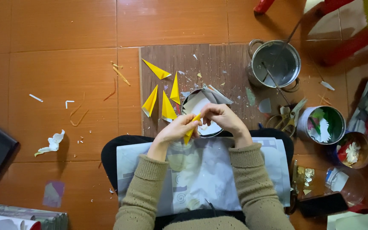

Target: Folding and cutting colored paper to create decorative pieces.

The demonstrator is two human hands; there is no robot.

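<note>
Head view looks straight down on a person seated on the floor, a pale printed sheet (218, 170) spread over the lap, likely to catch scraps. Just beyond it the left hand (176, 130) and right hand (221, 119) meet over a round metal dish (192, 104); the fingers of both are pressed together, pinching a narrow yellow paper strip (191, 129) between them, the grip close and tight as suits folding or rolling it to a point. The strip hangs over the near edge of a brown board (218, 64) that serves as the work surface. Toward the board's left edge lie four finished-looking yellow paper cones (162, 96), set aside within reach. At the board's far right corner stands a steel pot (276, 64) with a thin stick leaning in it. Right of the board, on the tile floor (60, 51), sit scissors (287, 117) and a tin of paper scraps (323, 124).
</note>
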